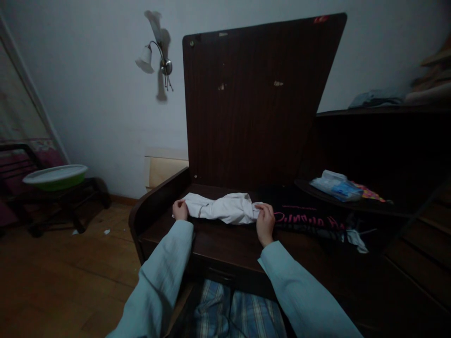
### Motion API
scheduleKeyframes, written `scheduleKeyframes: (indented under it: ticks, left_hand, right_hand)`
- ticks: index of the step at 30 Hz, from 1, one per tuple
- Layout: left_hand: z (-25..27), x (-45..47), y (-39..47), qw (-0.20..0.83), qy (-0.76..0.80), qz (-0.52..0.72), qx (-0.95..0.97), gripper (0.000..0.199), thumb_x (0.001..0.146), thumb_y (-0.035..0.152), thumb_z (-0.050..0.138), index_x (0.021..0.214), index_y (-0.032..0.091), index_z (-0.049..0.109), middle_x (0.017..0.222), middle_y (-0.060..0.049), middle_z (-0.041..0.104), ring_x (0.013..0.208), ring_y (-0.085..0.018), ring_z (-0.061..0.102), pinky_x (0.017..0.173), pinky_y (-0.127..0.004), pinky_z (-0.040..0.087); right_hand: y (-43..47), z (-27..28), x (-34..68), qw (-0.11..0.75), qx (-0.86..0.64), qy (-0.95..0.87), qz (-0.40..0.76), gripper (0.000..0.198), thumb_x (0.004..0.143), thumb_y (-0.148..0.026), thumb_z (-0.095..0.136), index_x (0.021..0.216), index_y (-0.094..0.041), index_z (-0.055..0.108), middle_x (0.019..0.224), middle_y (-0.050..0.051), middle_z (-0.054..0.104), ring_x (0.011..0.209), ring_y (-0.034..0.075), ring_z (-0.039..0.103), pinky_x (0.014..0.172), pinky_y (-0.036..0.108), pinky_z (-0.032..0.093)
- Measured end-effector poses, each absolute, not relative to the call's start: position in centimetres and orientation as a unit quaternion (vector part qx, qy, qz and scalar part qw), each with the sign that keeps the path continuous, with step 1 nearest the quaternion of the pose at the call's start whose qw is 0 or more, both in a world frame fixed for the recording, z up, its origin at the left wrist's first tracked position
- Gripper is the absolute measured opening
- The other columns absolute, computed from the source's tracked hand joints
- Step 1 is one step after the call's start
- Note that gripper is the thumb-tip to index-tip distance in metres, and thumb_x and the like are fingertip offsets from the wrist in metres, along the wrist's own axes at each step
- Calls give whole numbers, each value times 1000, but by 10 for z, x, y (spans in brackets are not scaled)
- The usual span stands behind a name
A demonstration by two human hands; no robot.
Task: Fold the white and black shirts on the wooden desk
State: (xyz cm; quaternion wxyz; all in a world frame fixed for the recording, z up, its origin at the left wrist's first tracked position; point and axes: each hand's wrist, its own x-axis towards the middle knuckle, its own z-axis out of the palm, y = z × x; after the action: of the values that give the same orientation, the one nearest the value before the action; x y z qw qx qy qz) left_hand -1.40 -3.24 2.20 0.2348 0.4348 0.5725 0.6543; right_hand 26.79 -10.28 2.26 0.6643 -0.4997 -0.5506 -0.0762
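Observation:
A white cloth (225, 208), bunched into a long, wrinkled strip, lies across the dark wooden desk (218, 244). At its left end my left hand (181, 210) is closed on the fabric. My right hand (265, 222) pinches the opposite end between thumb and fingers. The cloth's kind of garment, if it is one, cannot be made out. Just right of my right hand lies a black fabric item with pink lettering (306, 219).
A raised dark panel (253, 103) stands behind the desk. On a shelf at right rests a clear plastic package (336, 185). Further left, a green basin (56, 177) sits on a dark chair (59, 199). A wall lamp (165, 66) hangs above.

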Motion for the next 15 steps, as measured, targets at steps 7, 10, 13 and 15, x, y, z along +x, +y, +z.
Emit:
scheduleKeyframes:
  ticks: [7, 10, 13, 15]
  left_hand:
    - [19, 20, -48, 24, 557, 344, 755, 32, 67, 24, 57, 99, 17, 58, 106, -9, 58, 104, -25, 47, 91, -37, 34]
    - [15, 21, -46, 75, 580, 288, 759, 34, 64, 33, 62, 93, 16, 61, 103, -10, 59, 103, -27, 47, 89, -37, 35]
    - [12, 19, -43, 209, 590, 357, 694, 18, 62, 25, 62, 77, 16, 62, 91, -8, 62, 100, -25, 49, 86, -33, 37]
    - [14, 17, -40, 273, 588, 384, 658, 9, 62, 22, 60, 68, 16, 60, 76, -5, 62, 91, -23, 53, 78, -31, 40]
  right_hand:
    - [-100, 16, 259, 619, -491, -612, -45, 27, 76, -17, 38, 85, -19, 63, 85, 6, 52, 84, 18, 53, 76, 33, 43]
    - [-98, 14, 259, 612, -491, -619, -39, 26, 77, -18, 40, 88, -19, 63, 85, 6, 52, 83, 18, 53, 77, 32, 43]
    - [-100, 12, 259, 602, -495, -625, -37, 28, 77, -16, 39, 89, -19, 64, 85, 6, 52, 83, 18, 53, 77, 32, 43]
    - [-106, 13, 258, 591, -483, -645, -39, 31, 76, -13, 38, 91, -19, 64, 86, 6, 52, 84, 18, 53, 77, 32, 43]
